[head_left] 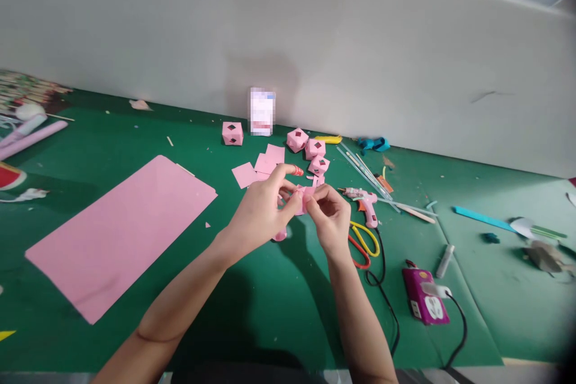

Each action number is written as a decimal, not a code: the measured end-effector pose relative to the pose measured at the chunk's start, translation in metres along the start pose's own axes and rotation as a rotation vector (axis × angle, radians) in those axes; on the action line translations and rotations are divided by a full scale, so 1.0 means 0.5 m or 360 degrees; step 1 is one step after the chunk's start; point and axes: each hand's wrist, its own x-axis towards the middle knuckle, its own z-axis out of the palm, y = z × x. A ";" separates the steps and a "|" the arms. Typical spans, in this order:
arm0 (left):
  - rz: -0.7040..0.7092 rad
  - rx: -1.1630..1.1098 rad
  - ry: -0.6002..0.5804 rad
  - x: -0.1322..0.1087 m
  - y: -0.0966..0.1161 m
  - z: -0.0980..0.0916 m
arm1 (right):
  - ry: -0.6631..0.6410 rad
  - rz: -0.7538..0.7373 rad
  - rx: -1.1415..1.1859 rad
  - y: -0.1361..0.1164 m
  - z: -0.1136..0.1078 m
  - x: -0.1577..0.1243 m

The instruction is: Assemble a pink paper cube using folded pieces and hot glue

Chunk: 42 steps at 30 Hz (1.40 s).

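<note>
Green mat (270, 312); pinched pink paper (306, 194); box label (262, 111) seemingly illegible.

Premises: a handicraft workshop bench. Grounds: a green mat (270, 312) covers the whole table, which stands against a bare white wall (315, 24). Tools lie out: glue gun (368, 207) on its cable, glue sticks (364, 171), scissors (365, 244), socket block (425, 299). Stock and output: large pink sheet (121, 234), cut squares (245, 174), several paper cubes (232, 133), and a part-folded pink piece (307, 197) in work.
</note>
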 end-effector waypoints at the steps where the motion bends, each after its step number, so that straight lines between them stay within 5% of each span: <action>1: 0.0000 0.0003 0.0003 0.000 0.000 0.001 | 0.0006 0.0002 -0.0007 0.000 0.001 0.000; 21: -0.0045 0.0129 -0.0037 -0.004 0.014 -0.012 | 0.0106 0.0136 -0.0384 -0.013 -0.004 0.006; 29: -0.0104 0.0112 -0.0072 -0.007 0.023 -0.019 | 0.0312 -0.0298 -0.0820 -0.003 -0.004 -0.003; 42: -0.0145 0.0044 -0.0081 -0.006 0.013 -0.014 | 0.0179 -0.0743 -0.1189 -0.004 -0.013 -0.007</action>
